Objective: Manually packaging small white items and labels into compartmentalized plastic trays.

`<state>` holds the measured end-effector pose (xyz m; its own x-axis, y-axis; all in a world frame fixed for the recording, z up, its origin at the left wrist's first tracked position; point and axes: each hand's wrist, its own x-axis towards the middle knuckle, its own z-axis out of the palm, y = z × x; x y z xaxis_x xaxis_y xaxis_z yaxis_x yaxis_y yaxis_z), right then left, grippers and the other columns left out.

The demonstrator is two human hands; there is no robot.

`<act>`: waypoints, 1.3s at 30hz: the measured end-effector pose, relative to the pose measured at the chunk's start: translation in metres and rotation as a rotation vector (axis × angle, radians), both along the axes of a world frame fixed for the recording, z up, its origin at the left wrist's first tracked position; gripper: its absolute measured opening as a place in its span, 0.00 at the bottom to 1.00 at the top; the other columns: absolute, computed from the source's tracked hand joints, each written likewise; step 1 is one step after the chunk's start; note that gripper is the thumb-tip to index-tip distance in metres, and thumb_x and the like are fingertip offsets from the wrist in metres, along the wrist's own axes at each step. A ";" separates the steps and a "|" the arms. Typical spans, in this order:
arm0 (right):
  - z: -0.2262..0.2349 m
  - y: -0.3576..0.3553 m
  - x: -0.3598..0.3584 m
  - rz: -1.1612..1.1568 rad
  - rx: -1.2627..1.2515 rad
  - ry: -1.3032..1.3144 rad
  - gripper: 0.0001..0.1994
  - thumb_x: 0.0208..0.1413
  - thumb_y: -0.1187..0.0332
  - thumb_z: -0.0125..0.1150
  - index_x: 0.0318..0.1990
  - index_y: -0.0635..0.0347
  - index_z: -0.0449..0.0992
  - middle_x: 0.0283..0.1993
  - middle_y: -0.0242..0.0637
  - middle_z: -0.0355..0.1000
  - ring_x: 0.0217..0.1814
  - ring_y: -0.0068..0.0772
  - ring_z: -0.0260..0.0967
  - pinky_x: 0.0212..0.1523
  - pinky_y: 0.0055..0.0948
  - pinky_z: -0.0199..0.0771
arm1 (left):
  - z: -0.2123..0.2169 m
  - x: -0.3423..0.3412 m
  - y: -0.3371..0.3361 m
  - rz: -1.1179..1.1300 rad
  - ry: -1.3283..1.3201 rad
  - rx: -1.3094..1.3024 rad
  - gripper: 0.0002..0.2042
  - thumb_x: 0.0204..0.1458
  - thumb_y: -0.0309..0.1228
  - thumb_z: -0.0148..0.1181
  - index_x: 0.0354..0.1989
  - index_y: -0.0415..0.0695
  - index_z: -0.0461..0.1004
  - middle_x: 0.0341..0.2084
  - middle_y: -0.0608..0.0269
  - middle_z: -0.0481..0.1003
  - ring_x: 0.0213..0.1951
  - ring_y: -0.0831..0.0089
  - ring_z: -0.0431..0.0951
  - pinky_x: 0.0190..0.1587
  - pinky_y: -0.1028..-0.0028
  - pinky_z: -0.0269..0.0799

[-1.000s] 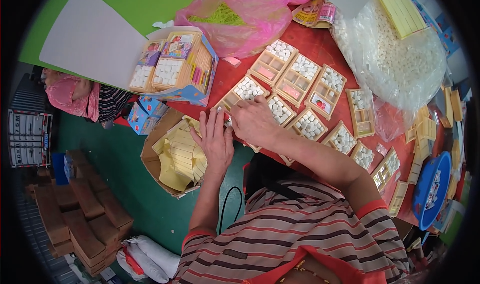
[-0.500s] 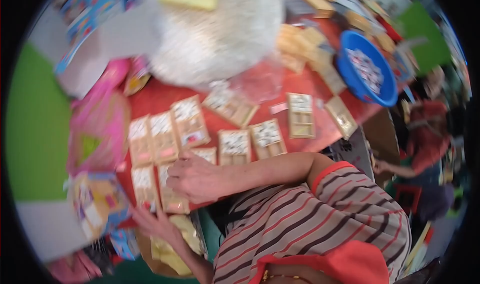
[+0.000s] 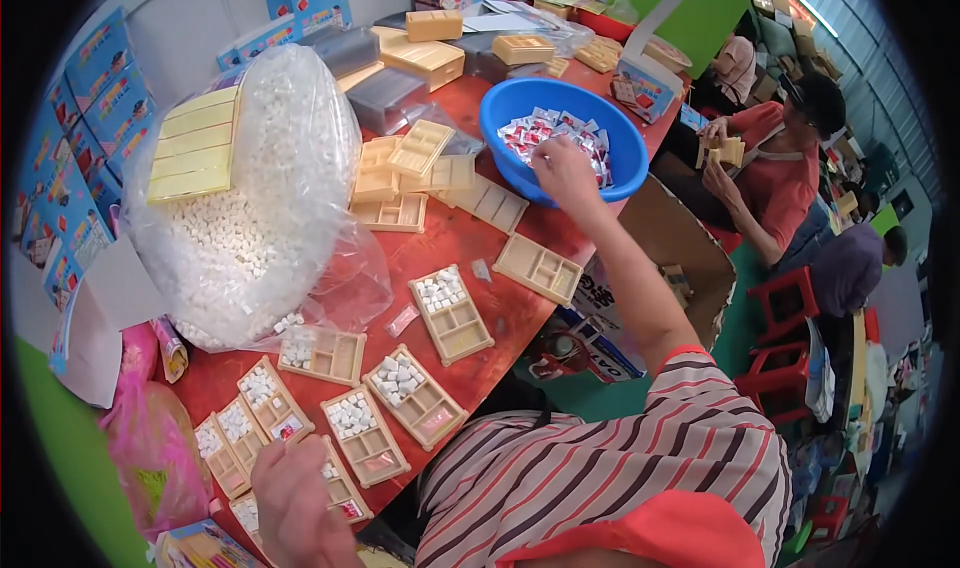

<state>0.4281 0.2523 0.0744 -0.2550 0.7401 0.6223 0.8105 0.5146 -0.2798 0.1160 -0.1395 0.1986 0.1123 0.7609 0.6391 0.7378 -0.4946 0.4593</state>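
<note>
My right hand (image 3: 566,171) reaches into a blue basin (image 3: 491,118) of small red-and-white sachets (image 3: 590,138), its fingers bent down among them. Whether a sachet is between those fingertips is hidden. My left hand (image 3: 298,498) is raised over the near left table edge, its fingers curled and blurred, and what it may hold does not show. Below and beside it lie several beige compartment trays (image 3: 375,456) with white cubes in one section. Some of these trays also have a sachet, as in the tray (image 3: 272,403) just beyond the hand.
A big clear bag of white cubes (image 3: 235,238) stands on the red table (image 3: 400,258), a yellow slatted piece (image 3: 195,143) on it. Empty trays (image 3: 390,213) are heaped mid-table. A cardboard box (image 3: 685,238) stands off the right edge. Another person (image 3: 780,168) sits beyond, holding trays.
My right hand has gone from the trays at left to the basin. My left hand has risen from beside the trays. The view has swung right.
</note>
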 end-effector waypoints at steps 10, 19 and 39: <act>-0.016 0.130 0.072 -0.233 -0.682 -0.757 0.52 0.37 0.50 0.74 0.72 0.42 0.49 0.72 0.50 0.50 0.70 0.62 0.54 0.63 0.63 0.58 | 0.063 0.049 0.055 -0.170 0.113 0.003 0.17 0.62 0.25 0.47 0.59 0.44 0.58 0.45 0.44 0.74 0.43 0.48 0.80 0.54 0.44 0.68; -0.043 0.178 0.077 -0.124 -0.702 -0.687 0.40 0.40 0.66 0.67 0.67 0.48 0.62 0.59 0.58 0.65 0.58 0.58 0.68 0.56 0.43 0.72 | 0.042 0.055 0.068 -0.045 -0.003 0.095 0.14 0.64 0.26 0.43 0.56 0.36 0.60 0.45 0.44 0.72 0.39 0.50 0.79 0.48 0.48 0.72; 0.035 0.093 0.041 0.234 -0.816 0.574 0.16 0.42 0.81 0.61 0.41 0.60 0.78 0.31 0.35 0.75 0.26 0.26 0.71 0.21 0.25 0.69 | -0.118 0.110 0.230 -0.459 -1.358 -0.870 0.26 0.59 0.32 0.52 0.66 0.42 0.55 0.55 0.49 0.68 0.51 0.64 0.73 0.53 0.65 0.70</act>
